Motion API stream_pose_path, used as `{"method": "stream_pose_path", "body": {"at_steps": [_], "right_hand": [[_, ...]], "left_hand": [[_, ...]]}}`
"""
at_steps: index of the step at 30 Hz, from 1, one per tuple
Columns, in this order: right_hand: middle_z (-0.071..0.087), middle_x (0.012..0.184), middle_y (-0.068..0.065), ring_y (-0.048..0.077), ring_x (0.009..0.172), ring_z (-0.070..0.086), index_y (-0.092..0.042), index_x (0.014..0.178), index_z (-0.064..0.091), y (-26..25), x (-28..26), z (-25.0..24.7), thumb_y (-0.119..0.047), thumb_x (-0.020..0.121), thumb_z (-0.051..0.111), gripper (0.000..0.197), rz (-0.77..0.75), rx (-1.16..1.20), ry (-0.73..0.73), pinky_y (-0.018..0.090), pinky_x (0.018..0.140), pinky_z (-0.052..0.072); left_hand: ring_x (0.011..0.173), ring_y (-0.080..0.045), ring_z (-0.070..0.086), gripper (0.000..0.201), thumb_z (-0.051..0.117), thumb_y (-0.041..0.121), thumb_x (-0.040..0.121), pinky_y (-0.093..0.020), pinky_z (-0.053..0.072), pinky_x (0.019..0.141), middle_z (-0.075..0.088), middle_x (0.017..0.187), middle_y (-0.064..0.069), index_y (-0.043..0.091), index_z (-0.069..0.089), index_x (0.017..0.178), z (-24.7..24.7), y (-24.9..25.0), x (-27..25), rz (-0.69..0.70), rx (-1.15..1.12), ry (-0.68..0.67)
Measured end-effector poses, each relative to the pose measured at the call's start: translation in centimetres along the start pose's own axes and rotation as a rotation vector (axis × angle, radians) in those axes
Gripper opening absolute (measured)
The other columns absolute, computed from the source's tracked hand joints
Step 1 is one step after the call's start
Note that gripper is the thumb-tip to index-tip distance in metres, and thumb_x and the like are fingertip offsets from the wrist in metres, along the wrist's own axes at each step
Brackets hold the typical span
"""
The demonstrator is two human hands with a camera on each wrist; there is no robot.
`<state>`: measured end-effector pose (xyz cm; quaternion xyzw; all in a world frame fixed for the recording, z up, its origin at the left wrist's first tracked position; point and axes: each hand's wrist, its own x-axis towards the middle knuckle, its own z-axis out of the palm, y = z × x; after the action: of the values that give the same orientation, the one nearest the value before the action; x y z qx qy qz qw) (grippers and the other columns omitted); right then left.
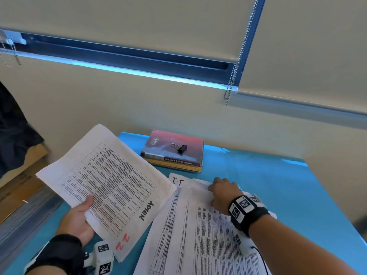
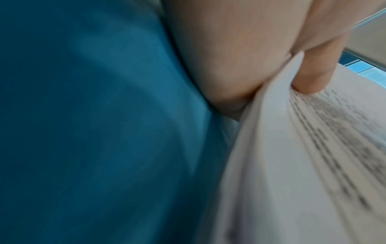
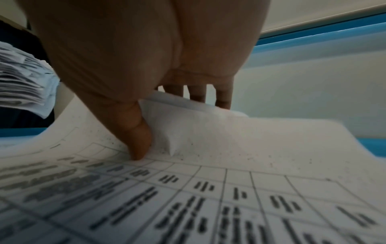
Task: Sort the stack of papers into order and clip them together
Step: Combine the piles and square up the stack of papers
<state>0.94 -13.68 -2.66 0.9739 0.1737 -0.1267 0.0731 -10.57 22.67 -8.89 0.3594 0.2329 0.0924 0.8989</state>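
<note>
— How many paper piles?
— Two: the left hand (image 1: 76, 219) grips a thin sheaf (image 1: 107, 181) above the blue table (image 1: 278, 181); the right hand (image 1: 223, 192) pinches the top sheet (image 3: 208, 140) of the flat pile (image 1: 198, 235).
— Clips?
— One black metal clip (image 1: 180, 148) on one book (image 1: 174, 151).

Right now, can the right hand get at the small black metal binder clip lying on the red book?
Probably yes: the black binder clip lies uncovered beyond the right hand, but that hand pinches a sheet.

Left hand (image 2: 240, 54) gripping a sheaf of printed papers (image 2: 309, 165), thumb (image 2: 313, 77) pressed on the top sheet, sheaf edge fanned below the thumb, blue table surface (image 2: 83, 132) beneath the palm
</note>
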Motion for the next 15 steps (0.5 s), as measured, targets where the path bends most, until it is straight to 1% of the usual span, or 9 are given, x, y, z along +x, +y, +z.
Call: {"method": "stream_pose_path", "body": {"at_steps": [2, 4, 6, 8, 9, 12, 13, 14, 15], "right_hand": [[0.053, 0.118, 0.006, 0.027, 0.109, 0.05, -0.02, 0.122, 0.058, 0.0, -0.3, 0.0, -0.02, 0.087, 0.052, 0.035, -0.003, 0.033, 0.012, 0.043, 0.094, 0.041], [0.054, 0.108, 0.004, 0.024, 0.099, 0.051, -0.018, 0.113, 0.059, 0.1, -0.8, -0.2, -0.018, 0.088, 0.05, 0.027, -0.02, 0.095, 0.026, 0.039, 0.09, 0.042], [0.054, 0.097, -0.001, 0.02, 0.086, 0.05, -0.021, 0.1, 0.055, 0.6, -1.5, -0.5, -0.016, 0.085, 0.05, 0.016, -0.023, 0.196, 0.049, 0.03, 0.074, 0.04], [0.055, 0.091, -0.003, 0.017, 0.077, 0.052, -0.027, 0.097, 0.045, 1.4, -2.2, -0.7, -0.015, 0.082, 0.052, 0.021, -0.004, 0.326, 0.045, 0.027, 0.06, 0.037], [0.056, 0.091, -0.004, 0.015, 0.075, 0.053, -0.029, 0.101, 0.04, 1.9, -2.6, -0.7, -0.015, 0.08, 0.055, 0.029, 0.007, 0.387, 0.031, 0.027, 0.058, 0.038], [0.061, 0.099, -0.005, 0.018, 0.083, 0.06, -0.034, 0.119, 0.034, 3.8, -3.6, -0.7, -0.017, 0.073, 0.061, 0.057, 0.044, 0.458, -0.024, 0.031, 0.069, 0.048], [0.062, 0.099, -0.007, 0.017, 0.085, 0.061, -0.037, 0.12, 0.035, 4.4, -3.9, -0.7, -0.018, 0.072, 0.062, 0.059, 0.044, 0.467, -0.043, 0.031, 0.072, 0.049], [0.063, 0.098, -0.011, 0.015, 0.086, 0.061, -0.04, 0.115, 0.04, 5.0, -4.2, -0.8, -0.018, 0.071, 0.063, 0.053, 0.042, 0.473, -0.055, 0.03, 0.075, 0.05], [0.064, 0.094, -0.014, 0.012, 0.087, 0.062, -0.042, 0.105, 0.047, 5.7, -4.5, -0.9, -0.018, 0.072, 0.063, 0.043, 0.042, 0.482, -0.063, 0.03, 0.078, 0.05]], "left_hand": [[0.087, -0.02, 0.076, 0.051, 0.043, 0.016, 0.104, -0.043, 0.06, 0.074, 0.079, 0.099, -0.003, 0.03, 0.083, 0.076, 0.1, 0.0, -0.1, -0.001, 0.006, -0.002], [0.089, -0.02, 0.075, 0.05, 0.044, 0.016, 0.104, -0.044, 0.06, 0.074, 0.079, 0.1, -0.003, 0.03, 0.083, 0.077, 0.1, 0.1, -0.1, -0.004, 0.005, -0.001], [0.089, -0.02, 0.075, 0.05, 0.044, 0.016, 0.104, -0.043, 0.06, 0.074, 0.079, 0.099, -0.002, 0.03, 0.083, 0.077, 0.1, 0.1, -0.1, -0.002, 0.007, 0.002], [0.088, -0.02, 0.076, 0.051, 0.043, 0.016, 0.104, -0.044, 0.06, 0.073, 0.079, 0.099, -0.002, 0.031, 0.083, 0.077, 0.0, 0.0, -0.1, 0.0, 0.013, 0.006], [0.087, -0.019, 0.076, 0.05, 0.043, 0.016, 0.104, -0.043, 0.06, 0.073, 0.079, 0.1, -0.002, 0.031, 0.083, 0.078, 0.0, 0.0, -0.1, 0.001, 0.016, 0.013], [0.09, -0.02, 0.075, 0.05, 0.044, 0.015, 0.104, -0.043, 0.06, 0.073, 0.079, 0.101, -0.001, 0.032, 0.083, 0.078, 0.0, 0.1, -0.1, 0.003, 0.012, 0.03], [0.091, -0.02, 0.075, 0.05, 0.044, 0.015, 0.104, -0.044, 0.06, 0.074, 0.079, 0.101, -0.001, 0.032, 0.083, 0.078, 0.0, 0.1, -0.1, 0.004, 0.013, 0.03], [0.09, -0.02, 0.075, 0.05, 0.043, 0.015, 0.104, -0.044, 0.06, 0.074, 0.079, 0.101, -0.001, 0.032, 0.083, 0.078, 0.1, 0.1, -0.1, 0.004, 0.016, 0.028], [0.089, -0.02, 0.075, 0.051, 0.043, 0.015, 0.104, -0.044, 0.06, 0.073, 0.079, 0.1, -0.002, 0.032, 0.083, 0.078, 0.1, 0.1, -0.1, 0.003, 0.019, 0.025]]}}
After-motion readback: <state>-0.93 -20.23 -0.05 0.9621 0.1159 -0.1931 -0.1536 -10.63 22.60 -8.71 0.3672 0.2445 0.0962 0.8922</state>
